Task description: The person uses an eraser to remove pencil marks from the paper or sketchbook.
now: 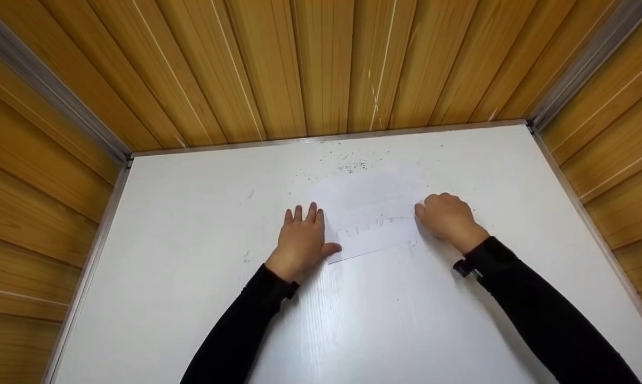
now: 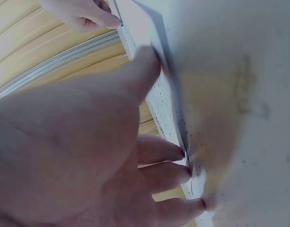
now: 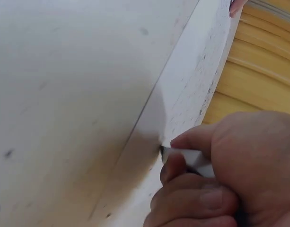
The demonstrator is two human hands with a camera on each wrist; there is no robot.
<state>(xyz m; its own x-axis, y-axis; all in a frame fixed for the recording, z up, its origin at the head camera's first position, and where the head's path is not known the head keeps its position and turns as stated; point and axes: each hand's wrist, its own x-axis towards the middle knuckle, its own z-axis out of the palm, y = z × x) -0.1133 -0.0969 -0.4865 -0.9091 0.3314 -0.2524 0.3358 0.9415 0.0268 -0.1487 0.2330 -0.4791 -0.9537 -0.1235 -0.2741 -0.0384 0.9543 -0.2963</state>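
Note:
A white sheet of paper (image 1: pixel 371 194) lies on the white table, with a row of faint pencil marks (image 1: pixel 366 226) across its lower part. My left hand (image 1: pixel 302 237) rests on the sheet's left edge, fingers spread and thumb (image 2: pixel 147 64) on the paper. At the sheet's right edge, my right hand (image 1: pixel 449 216) pinches a small white eraser (image 3: pixel 189 157) between thumb and curled fingers. The eraser's darkened end touches the paper near the right end of the marks. Most of the eraser is hidden inside the hand.
Dark crumbs (image 1: pixel 353 164) are scattered on the table (image 1: pixel 193 298) beyond the sheet, and a few smudges mark its surface. Wood-panelled walls (image 1: pixel 321 64) close off the back and both sides. A dark band with a small device sits on each wrist.

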